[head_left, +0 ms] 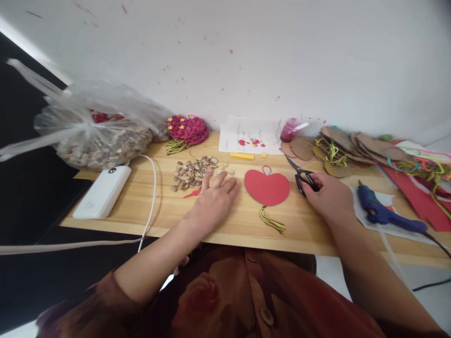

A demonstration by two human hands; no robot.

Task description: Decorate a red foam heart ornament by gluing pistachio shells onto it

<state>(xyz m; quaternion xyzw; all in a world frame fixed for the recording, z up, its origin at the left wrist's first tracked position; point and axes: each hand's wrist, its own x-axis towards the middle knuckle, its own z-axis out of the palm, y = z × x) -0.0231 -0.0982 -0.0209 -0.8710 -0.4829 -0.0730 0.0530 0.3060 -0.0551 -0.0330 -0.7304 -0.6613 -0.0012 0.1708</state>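
My left hand (217, 199) lies on the wooden tabletop with its fingers spread, beside a pile of pistachio shells (192, 173). A small red paper scrap (192, 193) lies just left of that hand. My right hand (329, 195) is closed around the black handles of a pair of scissors (299, 174), whose blades point up and to the left. Between my hands lies a red apple-shaped cutout (267, 188), with a purple loop (267, 170) on top and a green yarn tassel (272, 220) below it.
A blue glue gun (385, 216) lies on paper at the right, its cord trailing off. Cardboard shapes with yarn (352, 145) are stacked behind it. At the left are a white power bank (103, 192) with a cable and a plastic bag of shells (102, 141). A decorated pink piece (188, 130) stands by the wall.
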